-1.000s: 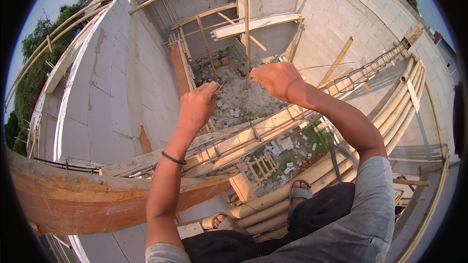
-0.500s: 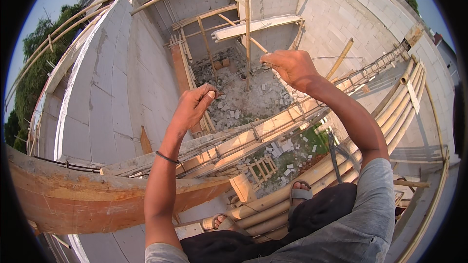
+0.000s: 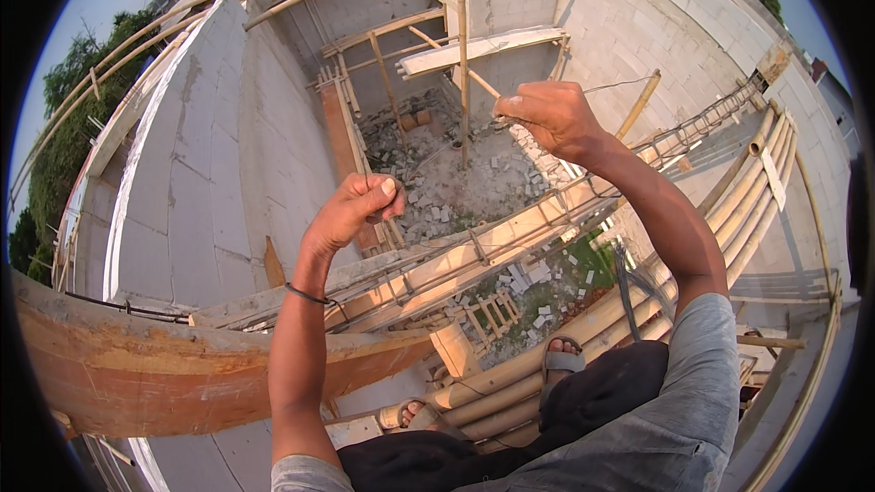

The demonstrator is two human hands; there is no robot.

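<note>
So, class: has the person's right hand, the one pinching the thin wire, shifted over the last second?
Yes. The right hand has drifted slightly rightwards, away from the upright bamboo pole, with the thin wire in its fingers.

Left hand (image 3: 351,211) fisted, right hand (image 3: 547,114) pinching thin wire (image 3: 612,86) above bamboo scaffolding (image 3: 510,383).
</note>
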